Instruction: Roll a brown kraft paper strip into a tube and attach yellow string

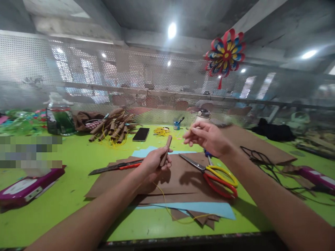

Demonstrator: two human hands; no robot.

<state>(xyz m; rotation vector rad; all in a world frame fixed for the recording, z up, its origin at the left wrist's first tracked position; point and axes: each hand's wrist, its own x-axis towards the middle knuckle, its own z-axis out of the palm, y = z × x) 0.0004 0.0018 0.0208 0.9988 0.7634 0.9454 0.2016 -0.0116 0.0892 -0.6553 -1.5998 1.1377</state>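
Observation:
My left hand [156,161] is closed around a narrow brown paper roll [166,150], tilted with its top end sticking up past the fingers. From below that hand a thin yellow string [164,198] curves down to the near side of the table. My right hand [204,137] is raised to the right of the roll, apart from it, thumb and fingers pinched together; what they hold, if anything, is too small to make out. Under both hands lie brown paper sheets [112,184] over light blue paper [220,209]. Scissors with red and yellow handles [209,170] rest on the sheets.
A red-handled cutting tool [115,167] lies left of my left hand. Behind are a bundle of brown paper rolls [115,127], a phone [141,134], yellow string [161,131] and a bottle [202,115]. Black cord [261,164] and a purple device [318,179] lie right.

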